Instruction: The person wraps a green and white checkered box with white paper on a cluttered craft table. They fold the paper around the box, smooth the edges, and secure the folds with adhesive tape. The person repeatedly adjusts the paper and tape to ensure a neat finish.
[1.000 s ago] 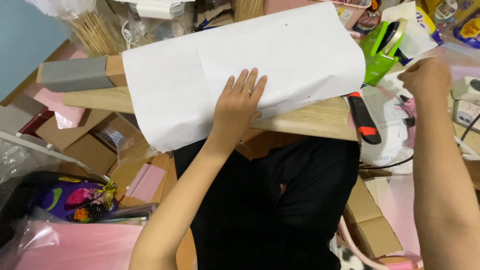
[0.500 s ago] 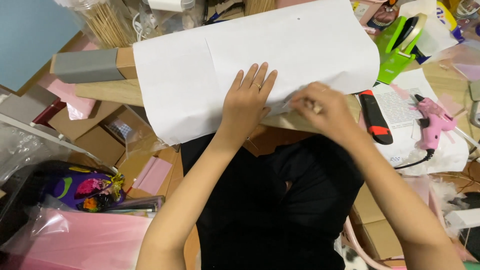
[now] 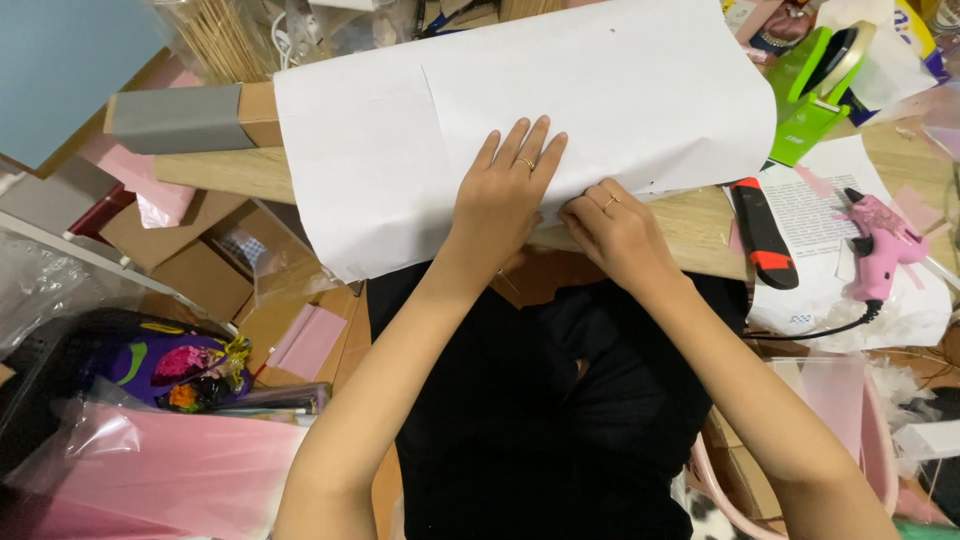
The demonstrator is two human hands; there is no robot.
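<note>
Two sheets of white paper, overlapped, lie draped across a long wooden board, already covering most of its middle, while the grey-taped end and the near right edge remain bare. The left hand presses flat with fingers spread narrowly, holding nothing. The right hand curls at the paper's lower edge, apparently pinching it, near an orange utility knife.

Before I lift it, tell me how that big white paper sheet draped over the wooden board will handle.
The big white paper sheet likely flops: it curves over the wooden board and overhangs. Probably light, it may slide once the left hand lifts. The right hand pinches its edge, which could crease.
</note>
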